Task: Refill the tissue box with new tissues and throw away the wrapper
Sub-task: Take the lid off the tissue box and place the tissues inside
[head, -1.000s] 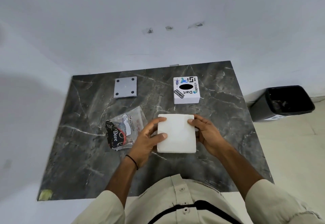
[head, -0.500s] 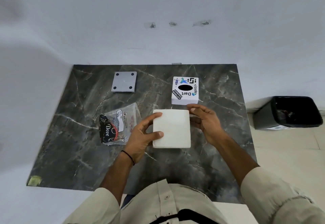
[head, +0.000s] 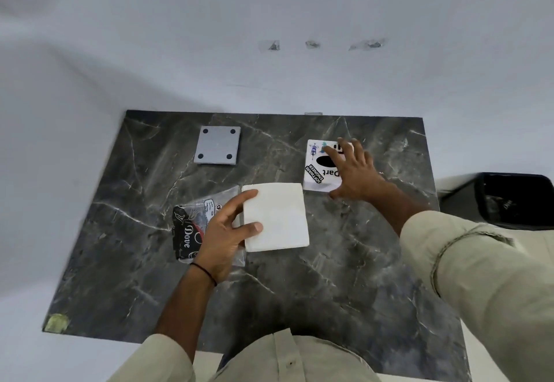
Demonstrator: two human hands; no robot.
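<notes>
A square stack of white tissues (head: 277,218) is at the middle of the dark marble table (head: 344,276). My left hand (head: 224,235) grips its left edge, thumb on top. The white tissue box (head: 316,169), covered with stickers and with a black oval opening on top, stands at the back right. My right hand (head: 352,169) is spread over the box with fingers apart; I cannot tell if it touches the box. The clear plastic wrapper (head: 192,226) with a black printed label lies flat to the left of the stack, partly under my left hand.
A grey square plate (head: 218,145) with four dark holes lies at the back left. A black waste bin (head: 506,200) stands on the floor beyond the table's right edge. White walls border the table at back and left.
My right hand has let go of the tissue stack and reached forward over the tissue box. My left hand keeps its hold on the stack.
</notes>
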